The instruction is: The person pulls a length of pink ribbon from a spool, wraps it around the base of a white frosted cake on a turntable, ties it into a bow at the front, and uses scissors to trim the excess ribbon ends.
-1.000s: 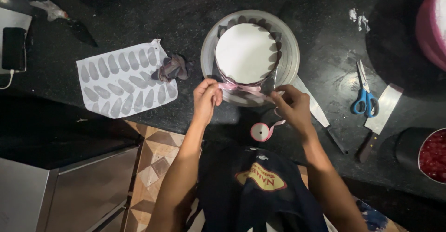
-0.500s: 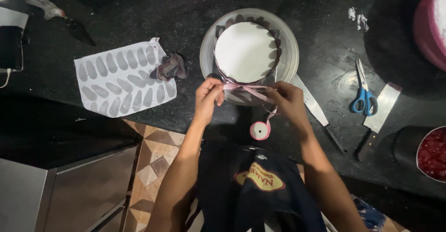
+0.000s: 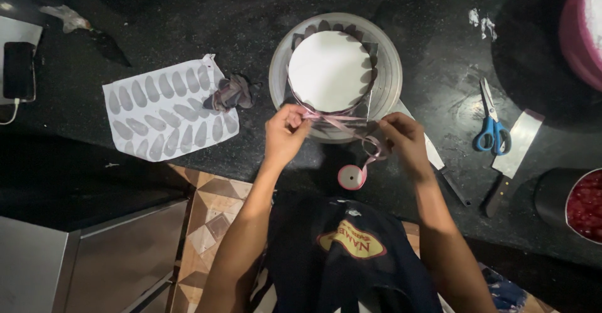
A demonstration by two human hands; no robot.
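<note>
A round white cake [image 3: 329, 68] with dark petal pieces around its edge stands on a silver turntable [image 3: 387, 68] on a black counter. A pink ribbon [image 3: 335, 120] runs across the cake's near side. My left hand [image 3: 283, 134] pinches one end of the ribbon at the left. My right hand [image 3: 404, 139] holds the other stretch of it at the right, from which the ribbon trails down to a small pink spool [image 3: 352, 177] on the counter's edge.
A white sheet with several rows of dark petal shapes [image 3: 169, 107] lies left of the cake, a crumpled dark piece [image 3: 231, 93] beside it. Blue scissors [image 3: 490, 125], a scraper [image 3: 511, 156] and a knife [image 3: 442, 169] lie right. A phone [image 3: 17, 70] sits far left, a bowl of red cherries [image 3: 583, 203] far right.
My hands have moved apart along the cake's near side, drawing the pink ribbon tighter across it. The spool stays near the counter's edge.
</note>
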